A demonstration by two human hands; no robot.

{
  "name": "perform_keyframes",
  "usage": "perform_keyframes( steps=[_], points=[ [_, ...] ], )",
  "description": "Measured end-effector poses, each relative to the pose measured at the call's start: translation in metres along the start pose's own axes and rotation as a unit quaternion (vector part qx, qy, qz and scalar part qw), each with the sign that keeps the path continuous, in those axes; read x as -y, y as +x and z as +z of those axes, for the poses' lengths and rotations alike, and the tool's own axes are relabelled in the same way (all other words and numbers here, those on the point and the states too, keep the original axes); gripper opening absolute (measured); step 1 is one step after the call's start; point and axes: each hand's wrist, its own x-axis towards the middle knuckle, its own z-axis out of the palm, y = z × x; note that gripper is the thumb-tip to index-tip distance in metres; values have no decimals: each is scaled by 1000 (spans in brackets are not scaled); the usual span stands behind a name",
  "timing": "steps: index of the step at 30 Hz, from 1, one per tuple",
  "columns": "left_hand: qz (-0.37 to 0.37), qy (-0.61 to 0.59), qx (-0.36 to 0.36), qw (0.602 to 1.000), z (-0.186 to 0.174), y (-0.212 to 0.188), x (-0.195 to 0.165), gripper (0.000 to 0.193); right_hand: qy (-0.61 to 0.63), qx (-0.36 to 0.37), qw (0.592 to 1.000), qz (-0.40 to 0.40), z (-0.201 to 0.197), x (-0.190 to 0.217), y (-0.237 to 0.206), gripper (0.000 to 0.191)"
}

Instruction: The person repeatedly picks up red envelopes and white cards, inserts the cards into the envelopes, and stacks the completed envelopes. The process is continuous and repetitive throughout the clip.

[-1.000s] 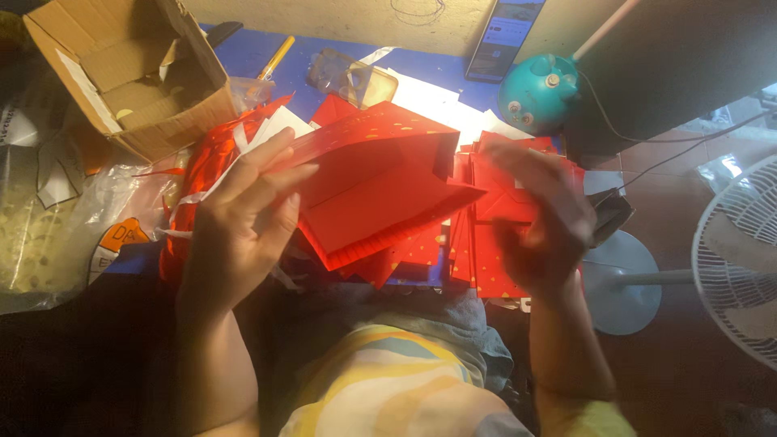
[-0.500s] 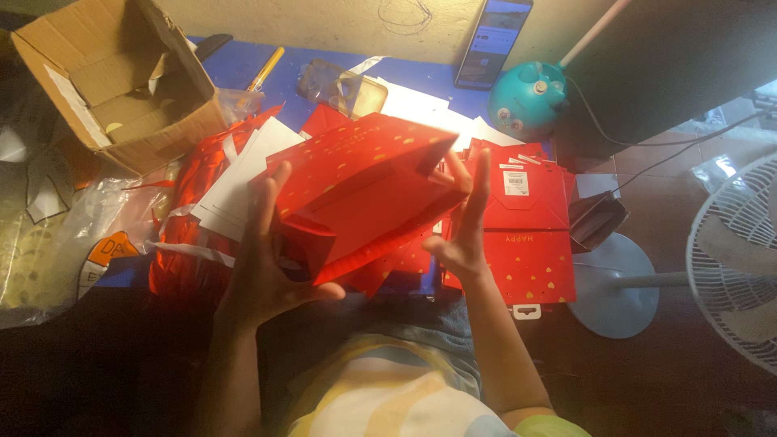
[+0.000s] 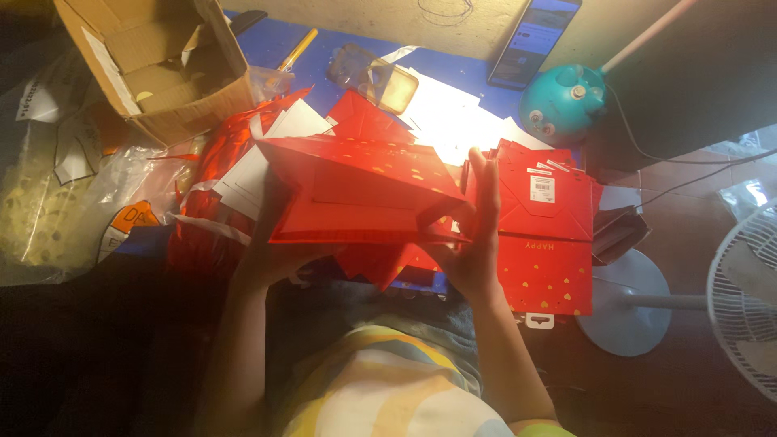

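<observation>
The red paper bag (image 3: 356, 190) lies sideways between both hands; left hand (image 3: 271, 251) grips its bottom edge, right hand (image 3: 473, 235) presses flat on its end

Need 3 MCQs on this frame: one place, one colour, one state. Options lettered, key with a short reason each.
1. Where does the cardboard box sit?
A. top left
B. bottom right
C. centre

2. What colour is the paper bag held in both hands?
A. green
B. red
C. white

3. How does the right hand stand?
A. fist on the floor
B. open palm flat against the bag's end
C. holding the phone

Key: 1 A, it lies at the upper left corner, flaps open. 2 B, it is red with small gold marks. 3 B, fingers point up along the bag's right end while the left hand holds it from below.
</observation>
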Motion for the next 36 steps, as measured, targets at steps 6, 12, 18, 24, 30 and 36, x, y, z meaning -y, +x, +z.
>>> perform_keyframes(
  steps=[6, 12, 18, 24, 30, 36],
  points=[
    [-58, 2, 3, 998, 9, -14, -14, 132, 37, -3, 999, -31, -16, 8, -1, 110],
    [-103, 27, 14, 994, 19, -12, -5, 129, 74, 28, 996, 45, -17, -49, -2, 82],
    [-163, -43, 23, 985, 17, -3, 23, 133, 115, 35, 984, 134, -18, -94, -18, 72],
    [-70, 45, 108, 991, 12, -7, 49, 118, 105, 35, 985, 135, -11, -82, -30, 78],
    [-113, 108, 69, 985, 9, -22, 30, 89, -3, 41, 998, -48, -29, -53, -41, 83],
    [29, 93, 68, 993, 15, -30, 15, 85, -4, 38, 999, 13, -29, -56, -47, 42]
  ],
)
